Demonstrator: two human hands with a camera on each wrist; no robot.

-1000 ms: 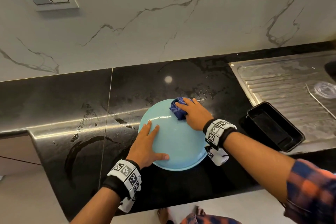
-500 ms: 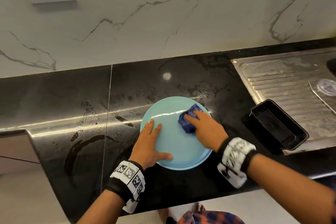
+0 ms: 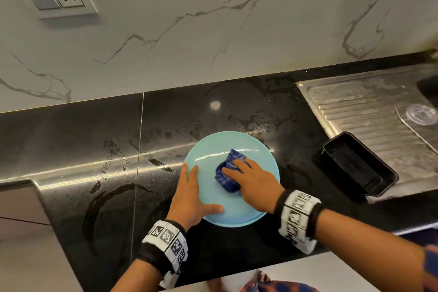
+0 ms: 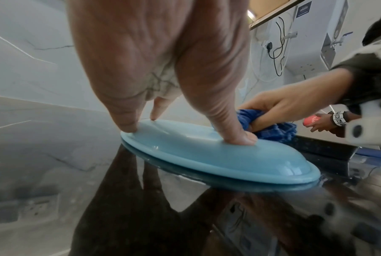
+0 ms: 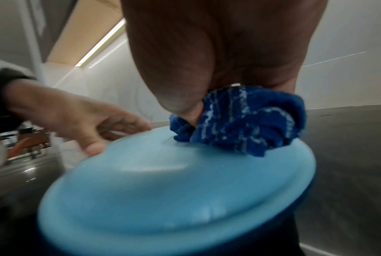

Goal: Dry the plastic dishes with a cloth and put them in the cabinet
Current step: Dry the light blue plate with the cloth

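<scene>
Now drying step: blue plate upside down on black surface. Left hand flat, fingers straight, steadying plate. Right hand clutches bunched cloth mid-plate. Next, likely: flip plate, dry inside.

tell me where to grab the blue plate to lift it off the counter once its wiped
Probably by its thin rim on the near-left edge, beside the left hand. The blue plate lies upside down, domed, its rim flat on the wet black counter, so fingertips would likely hook under the lip there. The right hand grips the cloth.
</scene>
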